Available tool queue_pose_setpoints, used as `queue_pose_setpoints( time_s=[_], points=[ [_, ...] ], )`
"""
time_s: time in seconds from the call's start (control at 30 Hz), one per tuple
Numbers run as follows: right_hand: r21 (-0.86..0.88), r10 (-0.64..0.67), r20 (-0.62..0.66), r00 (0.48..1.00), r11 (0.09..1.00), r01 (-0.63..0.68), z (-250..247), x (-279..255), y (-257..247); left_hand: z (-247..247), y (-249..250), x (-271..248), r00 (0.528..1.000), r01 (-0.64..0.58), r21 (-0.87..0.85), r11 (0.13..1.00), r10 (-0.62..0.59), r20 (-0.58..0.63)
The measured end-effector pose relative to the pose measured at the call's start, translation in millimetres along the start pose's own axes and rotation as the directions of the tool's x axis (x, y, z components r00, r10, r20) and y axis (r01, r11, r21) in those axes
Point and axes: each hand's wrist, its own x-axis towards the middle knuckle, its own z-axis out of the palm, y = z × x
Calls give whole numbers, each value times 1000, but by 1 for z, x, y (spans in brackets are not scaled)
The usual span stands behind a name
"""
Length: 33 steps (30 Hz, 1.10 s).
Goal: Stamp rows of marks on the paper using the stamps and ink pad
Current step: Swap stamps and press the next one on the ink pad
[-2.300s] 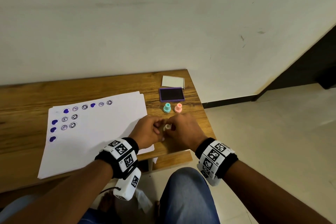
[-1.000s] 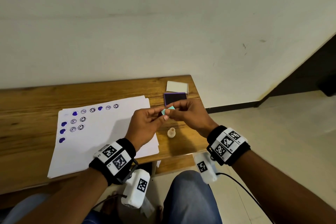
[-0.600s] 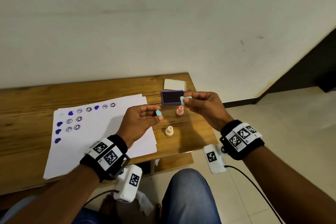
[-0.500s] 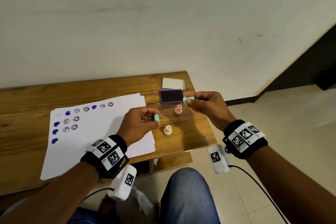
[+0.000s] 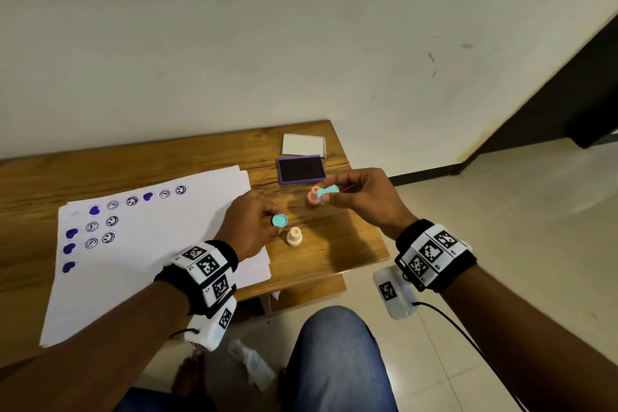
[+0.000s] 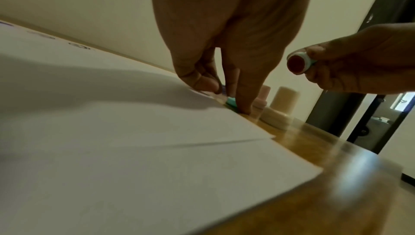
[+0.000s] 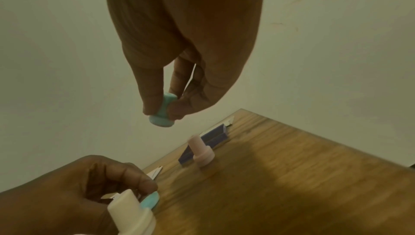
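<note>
My right hand (image 5: 329,196) pinches the teal stamp (image 5: 326,193) by its handle above the table, just in front of the ink pad (image 5: 301,170). The left wrist view shows the stamp's dark red face (image 6: 296,63) bare. My left hand (image 5: 274,222) pinches the teal cap (image 5: 279,220) and holds it low at the table, by the right edge of the paper (image 5: 150,244). In the right wrist view the teal stamp (image 7: 162,112) hangs above the pink stamp (image 7: 199,151). The paper carries short rows of blue hearts and smiley marks at its upper left.
A cream stamp (image 5: 294,237) stands just right of the teal cap, and a pink stamp (image 5: 313,196) stands behind the teal one. The pad's white lid (image 5: 303,145) lies at the far right corner. The wooden table (image 5: 334,254) ends close to my right hand.
The hands pulled the teal stamp and its cap apart. My left hand has lowered the cap to the table beside the cream stamp. My right hand carried the stamp right, toward the ink pad.
</note>
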Motion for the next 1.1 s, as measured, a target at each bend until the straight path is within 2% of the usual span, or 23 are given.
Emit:
queue_pose_setpoints(
  time_s=[0.17, 0.33, 0.4, 0.57, 0.7, 0.87, 1.03, 1.1],
  points=[
    [-160, -52, -45, 998, 986, 44, -3, 16, -8, -17, -2, 6, 992, -8, -53, 999, 15, 123],
    [-462, -161, -55, 985, 879, 118, -9, 49, -26, -41, -6, 27, 996, -60, 27, 998, 58, 62],
    [-522, -173, -27, 985, 842, 134, -7, 65, -32, -47, -4, 40, 996, -78, 30, 997, 76, 53],
    [-611, -186, 76, 980, 768, 194, 6, 99, -37, -45, 5, 75, 993, -56, 30, 998, 53, 106],
    [-631, -186, 125, 975, 743, 223, 16, 111, -35, -38, 8, 94, 992, -58, 55, 997, 52, 115],
    [-655, -193, 148, 970, 715, 243, 23, 118, -30, -26, 3, 104, 984, -69, 73, 995, 55, 172],
    [-672, -197, 150, 969, 699, 246, 24, 122, -28, -23, 3, 110, 989, -43, 81, 996, 30, 147],
    [-683, -193, 155, 969, 688, 247, 24, 123, -29, -22, 4, 111, 986, -53, 137, 989, 30, 165]
  ],
)
